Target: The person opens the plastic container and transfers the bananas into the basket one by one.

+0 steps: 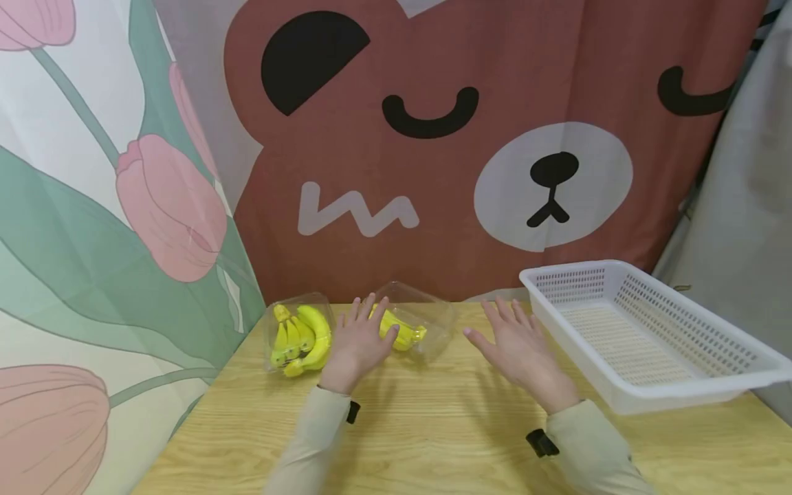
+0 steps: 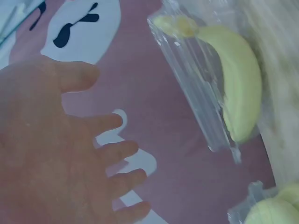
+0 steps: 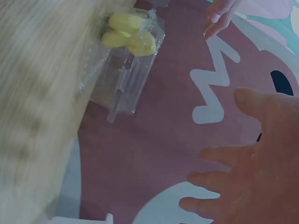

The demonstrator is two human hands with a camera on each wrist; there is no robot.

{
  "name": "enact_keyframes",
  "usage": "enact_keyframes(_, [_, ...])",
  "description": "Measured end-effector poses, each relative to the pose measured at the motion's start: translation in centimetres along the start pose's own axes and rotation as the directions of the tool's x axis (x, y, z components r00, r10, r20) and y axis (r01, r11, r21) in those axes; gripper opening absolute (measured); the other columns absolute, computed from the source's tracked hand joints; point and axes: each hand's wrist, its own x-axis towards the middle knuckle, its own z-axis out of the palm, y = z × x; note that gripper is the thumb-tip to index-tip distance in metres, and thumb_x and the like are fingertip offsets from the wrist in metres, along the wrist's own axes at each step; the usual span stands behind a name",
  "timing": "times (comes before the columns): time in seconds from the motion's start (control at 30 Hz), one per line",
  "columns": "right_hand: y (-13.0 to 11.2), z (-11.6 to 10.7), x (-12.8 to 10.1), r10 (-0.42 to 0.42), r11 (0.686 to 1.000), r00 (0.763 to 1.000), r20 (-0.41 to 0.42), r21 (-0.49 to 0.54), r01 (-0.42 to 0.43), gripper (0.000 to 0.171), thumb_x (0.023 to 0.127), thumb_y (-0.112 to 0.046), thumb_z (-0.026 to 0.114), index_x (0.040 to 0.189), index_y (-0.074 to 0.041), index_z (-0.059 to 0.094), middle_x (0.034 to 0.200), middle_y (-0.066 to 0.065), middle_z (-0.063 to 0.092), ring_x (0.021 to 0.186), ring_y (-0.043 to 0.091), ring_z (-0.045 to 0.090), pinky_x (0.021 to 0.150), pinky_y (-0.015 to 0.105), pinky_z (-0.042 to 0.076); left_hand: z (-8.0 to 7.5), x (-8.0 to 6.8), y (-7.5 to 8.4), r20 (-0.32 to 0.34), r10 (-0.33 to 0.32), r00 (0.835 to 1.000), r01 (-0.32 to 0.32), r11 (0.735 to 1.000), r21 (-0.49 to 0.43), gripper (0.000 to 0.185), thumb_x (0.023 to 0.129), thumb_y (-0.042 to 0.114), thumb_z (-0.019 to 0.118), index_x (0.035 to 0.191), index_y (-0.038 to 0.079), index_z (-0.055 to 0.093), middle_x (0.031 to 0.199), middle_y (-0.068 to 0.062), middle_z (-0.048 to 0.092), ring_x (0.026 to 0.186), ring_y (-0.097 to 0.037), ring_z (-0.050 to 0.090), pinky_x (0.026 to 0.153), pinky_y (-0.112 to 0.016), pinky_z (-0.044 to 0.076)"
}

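My left hand point(image 1: 355, 347) hovers with fingers spread and holds nothing. In the head view it partly covers a clear plastic box point(image 1: 436, 323) with yellow bananas point(image 1: 405, 335) in it. Left of that hand stands another clear plastic box point(image 1: 269, 350), containing a small banana bunch point(image 1: 291, 337) and a larger curved banana point(image 1: 318, 337). My right hand point(image 1: 522, 354) is raised between the second box and a white basket point(image 1: 625, 388), its fingers extended and holding nothing. The left wrist view shows a banana point(image 2: 243, 88) inside clear plastic; the right wrist view shows yellow bananas point(image 3: 128, 35) in a box.
The white basket has perforated sides and stands on the right of the wooden table point(image 1: 408, 440). A curtain with a bear face point(image 1: 445, 206) hangs behind the table's far edge. A tulip-print curtain point(image 1: 80, 261) hangs along the left side.
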Motion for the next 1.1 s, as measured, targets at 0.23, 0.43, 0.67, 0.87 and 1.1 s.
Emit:
enact_keyframes(0.23, [0.0,1.7,0.9,-0.038,0.999,0.999,-0.033,0.028,0.039,0.082,0.100,-0.063,0.035,0.153,-0.001,0.030,0.157,0.026,0.022,0.142,0.050,0.014,0.110,0.068,0.013,0.9,0.8,-2.4,-0.028,-0.016,0.999,0.016,1.000,0.010,0.065,0.101,0.054,0.040,0.158,0.025,0.025,0.163,-0.004,0.014,0.149,-0.032,0.006,0.116,-0.058,0.009])
enact_keyframes(0.43, [-0.3,3.1,1.4,-0.042,0.997,0.998,-0.045,0.068,0.045,0.078,0.100,-0.057,0.041,0.152,-0.001,0.032,0.157,0.026,0.023,0.142,0.051,0.017,0.109,0.069,0.016,1.6,1.2,-4.0,-0.067,-0.002,0.998,0.001,1.000,-0.014,0.066,0.100,0.053,0.045,0.157,0.023,0.029,0.163,-0.006,0.018,0.148,-0.033,0.010,0.116,-0.060,0.011])
enact_keyframes(0.67, [-0.8,4.6,2.5,-0.054,0.993,0.997,-0.052,0.099,0.059,0.077,0.100,-0.054,0.047,0.153,-0.001,0.031,0.158,0.024,0.022,0.143,0.048,0.017,0.109,0.068,0.018,2.4,2.0,-5.0,-0.117,0.013,0.993,-0.016,1.000,-0.022,0.067,0.098,0.053,0.049,0.155,0.020,0.033,0.161,-0.008,0.022,0.147,-0.034,0.015,0.115,-0.059,0.015])
enact_keyframes(0.87, [-1.3,6.3,3.2,-0.117,0.985,0.991,-0.069,0.123,0.125,0.072,0.099,-0.045,0.054,0.153,-0.003,0.031,0.159,0.022,0.021,0.143,0.047,0.018,0.108,0.069,0.020,3.1,2.4,-5.7,-0.107,0.028,0.994,-0.034,0.998,-0.055,0.066,0.098,0.047,0.054,0.155,0.020,0.034,0.162,-0.008,0.021,0.148,-0.033,0.014,0.114,-0.061,0.017])
enact_keyframes(1.1, [-2.0,7.8,3.7,-0.133,0.978,0.989,-0.058,0.151,0.140,0.073,0.096,-0.038,0.062,0.152,-0.002,0.033,0.159,0.023,0.020,0.142,0.050,0.018,0.110,0.068,0.019,4.9,3.7,-6.2,-0.109,0.148,0.983,-0.158,0.983,-0.095,0.067,0.096,0.032,0.064,0.155,0.020,0.034,0.162,-0.007,0.017,0.148,-0.031,0.012,0.114,-0.058,0.022])
